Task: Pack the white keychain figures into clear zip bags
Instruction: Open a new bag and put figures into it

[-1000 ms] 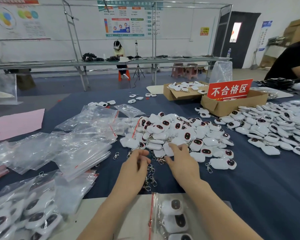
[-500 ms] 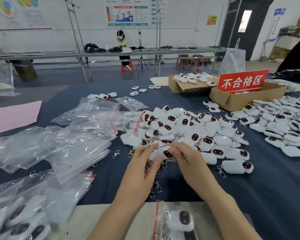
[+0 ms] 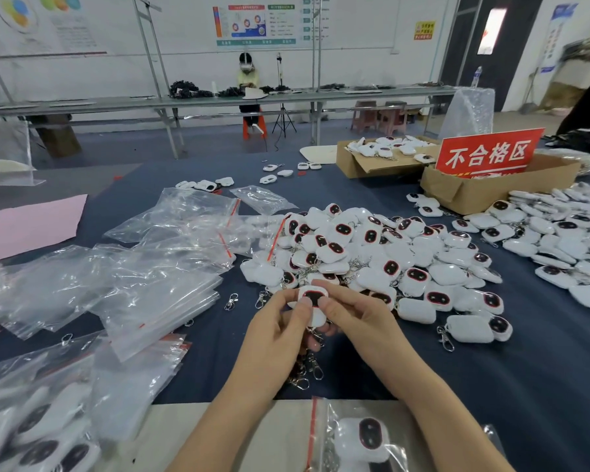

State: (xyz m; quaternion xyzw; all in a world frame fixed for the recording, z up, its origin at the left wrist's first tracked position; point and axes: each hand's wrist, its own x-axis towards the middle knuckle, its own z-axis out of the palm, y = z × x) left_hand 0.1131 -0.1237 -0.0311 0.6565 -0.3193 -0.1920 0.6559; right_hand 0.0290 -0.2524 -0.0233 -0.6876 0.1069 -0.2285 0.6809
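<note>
The bench (image 3: 542, 386) is crowded, and from this come most of the risks. The big pile of white keychain figures (image 3: 382, 253) lies in the middle, with many chains mixed among the bodies. The loose stack of clear zip bags (image 3: 157, 294) lies well to the left of the pile. To take a bag, one hand must probably let go, and then the other carries the load alone and may drop it. The bags look smooth and slippery, so pulling one may drag others with it.

Both hands are together just in front of the near edge of the pile, raised a little above the cloth. The left hand (image 3: 276, 332) and the right hand (image 3: 358, 321) pinch the held figure (image 3: 312, 298) between thumbs and fingertips, its dark face turned up to the camera. The forearms come in from the near edge, and the wrists bend gently inward.

Some metal clasps (image 3: 309, 373) hang below the hands, on the near side of the pile. I cannot tell how many pieces the left hand carries. In my judgement these clasps can hook each other, or catch a chain from the pile, and then extra figures come along.
</note>
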